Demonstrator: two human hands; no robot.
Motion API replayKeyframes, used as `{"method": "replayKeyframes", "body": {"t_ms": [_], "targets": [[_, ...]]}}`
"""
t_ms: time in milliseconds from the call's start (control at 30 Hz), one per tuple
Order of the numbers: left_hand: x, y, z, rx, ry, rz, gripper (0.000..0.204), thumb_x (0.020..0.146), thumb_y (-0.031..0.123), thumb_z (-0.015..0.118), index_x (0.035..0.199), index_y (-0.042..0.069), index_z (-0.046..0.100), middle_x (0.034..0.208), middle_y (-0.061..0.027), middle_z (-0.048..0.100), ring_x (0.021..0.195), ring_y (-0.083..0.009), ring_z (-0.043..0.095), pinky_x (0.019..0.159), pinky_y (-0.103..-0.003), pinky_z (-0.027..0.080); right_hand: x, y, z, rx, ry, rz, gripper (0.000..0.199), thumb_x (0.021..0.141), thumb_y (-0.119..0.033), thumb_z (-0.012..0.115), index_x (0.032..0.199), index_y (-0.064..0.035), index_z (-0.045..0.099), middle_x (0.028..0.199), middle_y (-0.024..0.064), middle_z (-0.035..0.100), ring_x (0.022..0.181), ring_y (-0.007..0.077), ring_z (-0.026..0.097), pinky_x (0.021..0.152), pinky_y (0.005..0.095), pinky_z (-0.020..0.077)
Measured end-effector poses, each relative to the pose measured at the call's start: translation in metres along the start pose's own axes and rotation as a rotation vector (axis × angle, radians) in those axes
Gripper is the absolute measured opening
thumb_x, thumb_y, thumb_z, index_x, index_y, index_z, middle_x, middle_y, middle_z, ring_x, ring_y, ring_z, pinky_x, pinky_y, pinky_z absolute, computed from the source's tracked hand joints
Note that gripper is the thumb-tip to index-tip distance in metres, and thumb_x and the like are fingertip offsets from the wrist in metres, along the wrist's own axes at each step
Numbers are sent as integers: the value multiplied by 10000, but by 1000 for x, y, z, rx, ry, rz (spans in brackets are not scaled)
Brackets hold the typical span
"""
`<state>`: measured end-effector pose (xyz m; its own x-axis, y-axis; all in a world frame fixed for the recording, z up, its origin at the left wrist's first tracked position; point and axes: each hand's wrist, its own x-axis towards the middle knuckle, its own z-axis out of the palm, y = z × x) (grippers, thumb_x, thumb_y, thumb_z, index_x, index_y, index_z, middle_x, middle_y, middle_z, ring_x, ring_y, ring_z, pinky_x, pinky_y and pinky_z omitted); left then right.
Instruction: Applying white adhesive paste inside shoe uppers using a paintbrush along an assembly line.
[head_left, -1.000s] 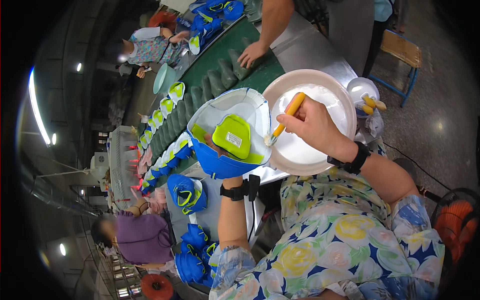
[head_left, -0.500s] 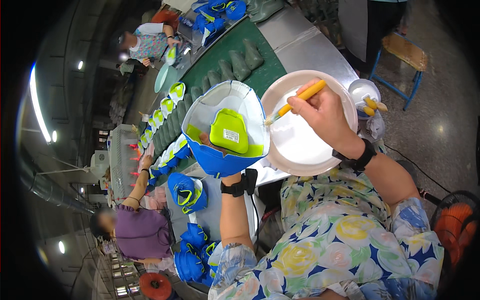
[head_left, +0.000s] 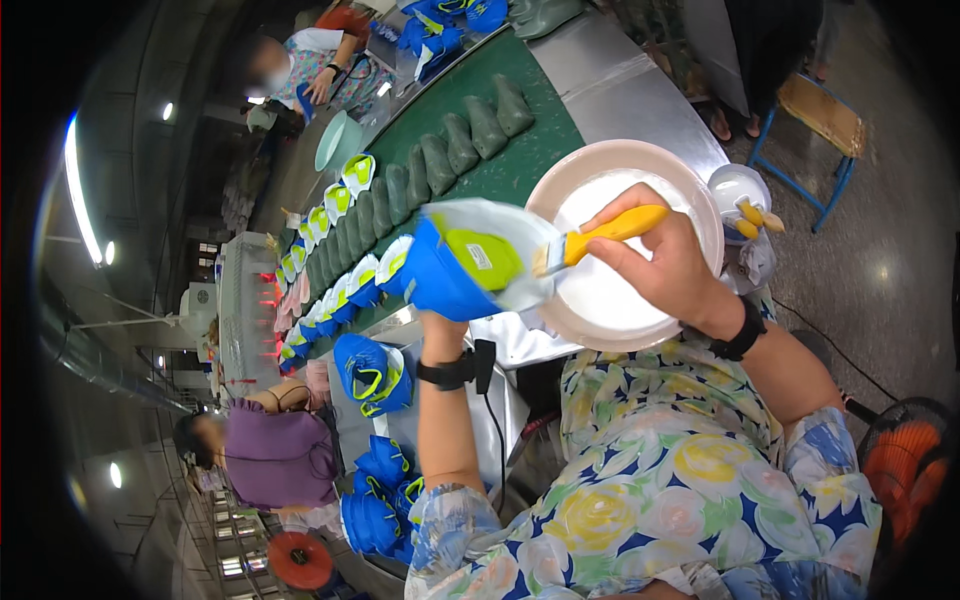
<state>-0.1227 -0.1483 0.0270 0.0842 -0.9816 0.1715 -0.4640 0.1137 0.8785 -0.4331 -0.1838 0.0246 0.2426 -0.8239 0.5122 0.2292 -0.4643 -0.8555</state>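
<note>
My left hand (head_left: 441,328) is wrapped round the underside of a blue shoe upper (head_left: 432,272), its fingers mostly hidden behind it. The upper has a white lining and a lime-green tongue with a small white label. It is tilted, its lined side facing my right hand. In my right hand (head_left: 672,262) is a brush (head_left: 622,222) with a yellow handle, pinched between thumb and fingers. The brush's bristles touch the lined edge of the upper, which is blurred. Beneath the brush stands a pale pink basin (head_left: 546,192) holding white liquid.
A green conveyor belt (head_left: 545,75) carries dark shoe lasts (head_left: 487,130) and rows of blue and white uppers. More uppers (head_left: 372,375) lie left of my arm. A pot with yellow-handled brushes (head_left: 745,212), a stool (head_left: 820,115) and a fan (head_left: 905,455) are at right. Two people work at left.
My left hand has turned and tilted the upper, lowering it slightly. The brush has moved a little right and down along its edge. The far person's hand has shifted.
</note>
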Motion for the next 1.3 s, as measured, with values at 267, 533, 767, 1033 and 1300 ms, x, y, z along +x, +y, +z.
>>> {"method": "replayKeyframes", "body": {"t_ms": [267,533,767,1033,1300], "targets": [[-78,-40,49,-1541,-371,-360,501,1038,390,436,1426,74,448,1353,-143,564,1185,-279,597,1029,-424,497,7,-29,32,93,-354,-484,282,811,-12,748,1046,-55,599,1060,125,697,959,289,687,799,369,548],[-77,1,79,-1287,-113,-568,501,1043,384,434,1460,108,406,1364,-114,552,1175,-256,597,1019,-425,498,31,-7,19,-178,-408,-202,211,838,-66,711,1011,-36,594,977,147,687,875,331,680,768,374,536],[-71,-9,67,-1114,-128,-546,499,1038,377,448,1453,101,418,1342,-115,568,1162,-254,605,1014,-426,502,35,9,8,-217,-356,51,209,867,-138,683,990,-27,556,860,184,694,799,326,696,718,372,548],[-80,-14,26,-866,-144,-529,496,1032,367,468,1443,91,433,1312,-117,590,1145,-252,615,1007,-427,507,28,11,-9,-228,-421,221,205,856,-149,693,968,-16,584,822,158,684,764,273,693,706,335,533],[-80,-12,26,-682,-112,-470,529,977,328,570,1422,63,465,1233,-120,643,1103,-253,639,977,-433,526,18,-10,10,-290,-372,-489,217,769,-11,661,980,-43,624,1002,106,679,949,300,646,837,395,522]]}}
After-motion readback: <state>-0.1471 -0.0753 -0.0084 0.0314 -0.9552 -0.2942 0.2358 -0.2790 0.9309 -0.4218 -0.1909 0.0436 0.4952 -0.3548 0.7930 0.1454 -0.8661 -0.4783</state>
